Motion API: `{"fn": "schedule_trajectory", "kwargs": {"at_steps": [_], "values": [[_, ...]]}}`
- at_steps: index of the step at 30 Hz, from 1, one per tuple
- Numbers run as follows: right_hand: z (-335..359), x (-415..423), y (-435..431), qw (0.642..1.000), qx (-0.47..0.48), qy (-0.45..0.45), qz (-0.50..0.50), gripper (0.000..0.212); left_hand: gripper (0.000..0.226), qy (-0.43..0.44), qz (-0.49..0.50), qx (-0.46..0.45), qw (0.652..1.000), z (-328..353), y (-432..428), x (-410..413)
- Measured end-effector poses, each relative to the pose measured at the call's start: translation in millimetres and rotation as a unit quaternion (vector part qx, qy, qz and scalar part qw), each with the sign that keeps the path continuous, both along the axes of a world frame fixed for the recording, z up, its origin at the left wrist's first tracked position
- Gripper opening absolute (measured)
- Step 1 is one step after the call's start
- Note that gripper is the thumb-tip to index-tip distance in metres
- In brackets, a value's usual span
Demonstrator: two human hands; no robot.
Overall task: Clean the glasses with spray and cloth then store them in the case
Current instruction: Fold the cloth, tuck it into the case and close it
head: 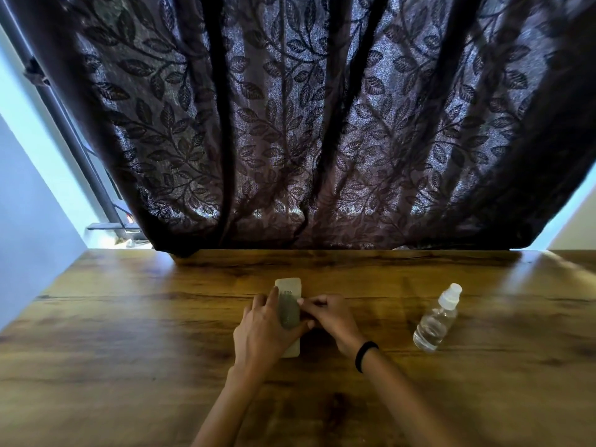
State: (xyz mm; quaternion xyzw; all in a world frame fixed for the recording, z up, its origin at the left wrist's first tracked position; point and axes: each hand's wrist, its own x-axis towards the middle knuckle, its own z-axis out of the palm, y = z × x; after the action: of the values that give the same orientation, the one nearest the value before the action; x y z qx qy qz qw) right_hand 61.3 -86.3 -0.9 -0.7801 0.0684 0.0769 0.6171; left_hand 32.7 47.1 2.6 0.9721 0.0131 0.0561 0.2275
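Lying at lower centre of frame, a beige oblong case (288, 287) is noted, long axis running toward the curtain. Left hand (263, 327) is laid flat over it; right hand (329, 312) is pinched on its edge. Clear plastic spray bottle (435, 321) stands right, on grained wooden table (129, 333).

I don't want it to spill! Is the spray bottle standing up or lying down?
Standing up. The spray bottle stands on its base on the wooden table, white cap on top, apart from both hands.
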Motion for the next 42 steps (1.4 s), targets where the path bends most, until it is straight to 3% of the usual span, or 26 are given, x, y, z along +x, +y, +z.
{"fn": "schedule_trajectory", "kwargs": {"at_steps": [7, 16, 21, 25, 32, 38, 42], "values": [[5, -1, -5, 0.999, -0.015, 0.005, 0.031, 0.027, 0.097, 0.006, -0.003, 0.008, 1.0, 6, 1, 1], [29, -8, -29, 0.997, -0.052, -0.053, 0.022, 0.004, 0.09, -0.062, -0.039, 0.019, 0.997, 15, -19, 3], [72, -14, -56, 0.945, -0.241, -0.22, 0.001, 0.005, 0.083, -0.108, -0.118, 0.006, 0.987, 26, -63, 6], [108, -28, -89, 0.912, -0.295, -0.282, -0.042, 0.007, 0.079, -0.073, -0.187, -0.032, 0.979, 29, -107, 4], [119, -54, -142, 0.882, -0.356, -0.272, -0.143, 0.013, 0.068, -0.037, -0.246, -0.071, 0.966, 27, -154, 1], [99, -62, -153, 0.898, -0.363, -0.222, -0.109, 0.019, 0.039, -0.029, -0.262, -0.091, 0.96, 30, -170, 3], [91, -57, -146, 0.887, -0.393, -0.221, -0.101, 0.012, 0.039, -0.024, -0.262, -0.11, 0.959, 27, -170, 3]]}}
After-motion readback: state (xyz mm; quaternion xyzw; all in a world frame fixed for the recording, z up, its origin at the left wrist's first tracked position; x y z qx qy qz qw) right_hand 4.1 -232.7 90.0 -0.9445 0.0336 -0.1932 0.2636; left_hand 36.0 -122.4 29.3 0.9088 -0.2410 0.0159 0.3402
